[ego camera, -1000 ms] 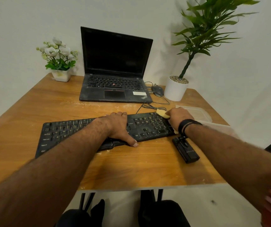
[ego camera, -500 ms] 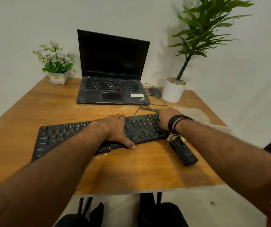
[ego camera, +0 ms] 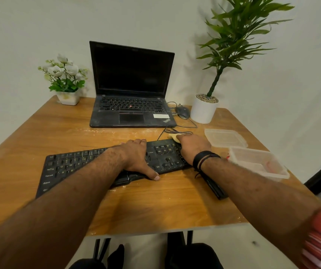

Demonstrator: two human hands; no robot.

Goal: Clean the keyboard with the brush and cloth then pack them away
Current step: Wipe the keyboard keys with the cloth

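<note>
A black keyboard (ego camera: 72,167) lies across the wooden table (ego camera: 155,206). My left hand (ego camera: 138,158) presses flat on its middle, thumb hooked over the front edge. My right hand (ego camera: 192,147) rests on the keyboard's far right end, closed on a pale yellow cloth (ego camera: 174,137) that peeks out past the fingertips. A black brush (ego camera: 217,189) lies on the table just right of the keyboard, partly hidden under my right forearm.
An open black laptop (ego camera: 132,111) stands behind the keyboard, with a mouse (ego camera: 183,112) and cables beside it. A clear plastic container (ego camera: 260,164) and its lid (ego camera: 223,137) sit at the right edge. Potted plants (ego camera: 204,111) occupy both back corners.
My right hand has slid with the cloth along the keyboard's right end, toward the far edge, so the cloth shows again. My left hand stays pressed on the keyboard.
</note>
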